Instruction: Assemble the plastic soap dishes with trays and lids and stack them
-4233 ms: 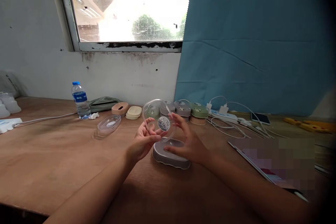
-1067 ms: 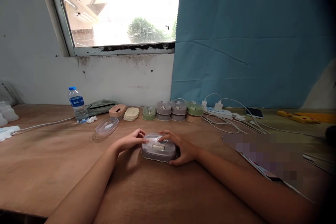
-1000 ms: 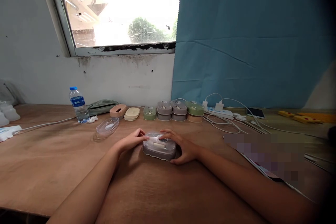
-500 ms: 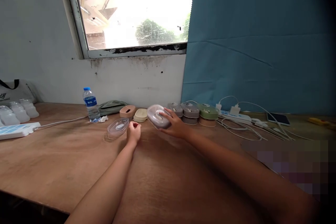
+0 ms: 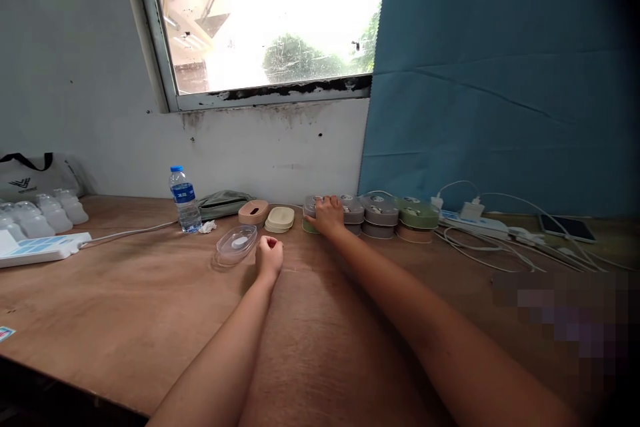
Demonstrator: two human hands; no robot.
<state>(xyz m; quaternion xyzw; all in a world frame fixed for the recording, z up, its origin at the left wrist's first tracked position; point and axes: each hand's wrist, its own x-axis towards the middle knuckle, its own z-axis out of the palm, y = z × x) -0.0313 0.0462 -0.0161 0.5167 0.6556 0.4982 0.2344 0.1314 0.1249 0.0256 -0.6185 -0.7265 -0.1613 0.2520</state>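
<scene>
My right hand (image 5: pixel 327 215) lies over a grey oval box with a clear lid (image 5: pixel 313 201), its fingers across the top and its thumb at the left side. This box sits on a green one (image 5: pixel 310 227) at the left end of a row of stacked boxes. Close to the clear oval lid (image 5: pixel 236 243), my left hand (image 5: pixel 270 257) rests on the table with curled fingers; nothing shows in the hollow between thumb and fingers. Just behind it are stacked cream oval pieces (image 5: pixel 281 218). A pink oval piece with a slot (image 5: pixel 254 211) stands beside them.
More grey boxes (image 5: pixel 379 210) and a green box on a tan one (image 5: pixel 417 213) continue the row rightward. Chargers and white cables (image 5: pixel 473 247) lie beyond. A water bottle (image 5: pixel 185 200), crumpled tissue (image 5: pixel 207 227) and grey-green pouch (image 5: pixel 225 201) are left; a power strip (image 5: pixel 45 247) is farther left.
My right hand has brought the grey box from the air above the table down onto the row's left end. My left hand keeps its curled pose. The view has shifted slightly.
</scene>
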